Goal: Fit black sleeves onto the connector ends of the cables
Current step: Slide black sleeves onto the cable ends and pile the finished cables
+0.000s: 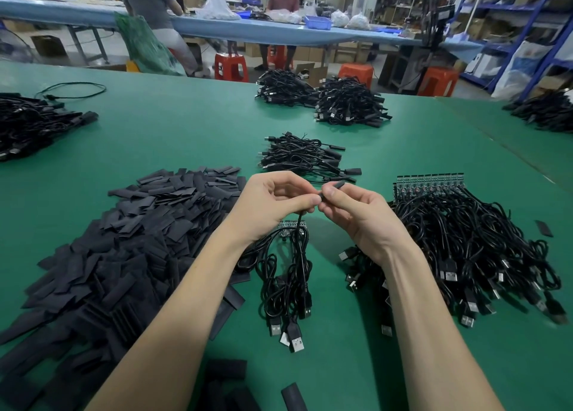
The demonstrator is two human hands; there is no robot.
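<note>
My left hand (273,199) pinches the end of a black cable (301,255) that hangs down to the green table (192,131). My right hand (353,209) pinches a black sleeve (336,185) right at that cable end; the fingertips of both hands meet there and hide the connector. A small bunch of cables with USB plugs (294,333) lies below my hands. A large heap of flat black sleeves (130,240) lies to the left. A big pile of cables with small circuit boards (465,240) lies to the right.
A small pile of sleeved cables (310,159) lies just beyond my hands. More cable heaps sit at the far middle (341,103), far left (31,122) and far right (545,113). Loose sleeves (229,373) lie near the front edge. People work at a blue bench behind.
</note>
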